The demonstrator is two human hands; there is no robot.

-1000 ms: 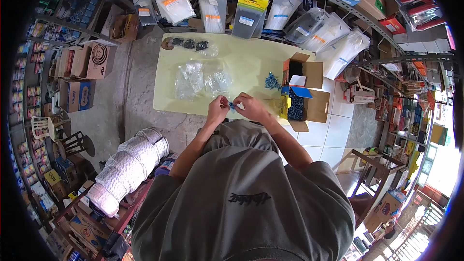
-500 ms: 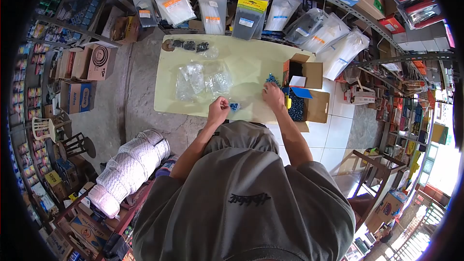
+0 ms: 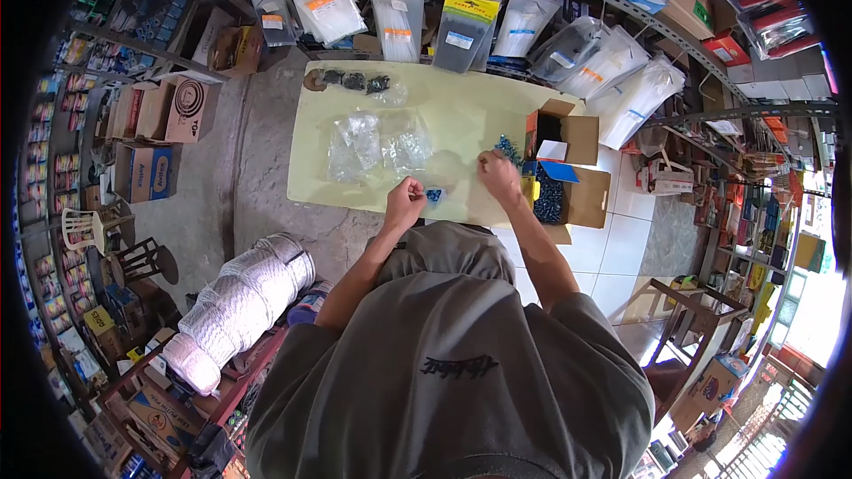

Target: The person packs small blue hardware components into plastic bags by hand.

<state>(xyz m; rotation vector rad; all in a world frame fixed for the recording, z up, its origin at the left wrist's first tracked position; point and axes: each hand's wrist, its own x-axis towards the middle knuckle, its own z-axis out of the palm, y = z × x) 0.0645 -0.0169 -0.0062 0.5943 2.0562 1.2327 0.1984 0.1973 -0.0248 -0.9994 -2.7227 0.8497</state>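
Note:
My left hand (image 3: 405, 202) is closed at the near edge of the pale yellow-green table (image 3: 461, 98), pinching a small clear plastic bag (image 3: 435, 196). Small blue pieces, like screws, lie inside the bag. To its right, my right hand (image 3: 500, 179) has its fingers curled together above the tabletop. What those fingers hold, if anything, is too small to tell. Just beyond them is a loose pile of small blue metallic pieces (image 3: 507, 147). An open cardboard box (image 3: 586, 198) full of similar dark blue pieces stands right of that hand.
Flat clear plastic bags (image 3: 359, 146) lie mid-table. Dark filled packets (image 3: 355, 82) sit at the far left corner beside a brown roll (image 3: 314, 80). Another open box (image 3: 577, 137) stands at the right edge. Packs of cable ties (image 3: 468, 31) hang behind. A large white rope roll (image 3: 240, 306) lies at left.
My right hand has drawn slightly left, off the blue pile, with its fingers curled. My left hand stays with the small bag. The whole view has shifted a little.

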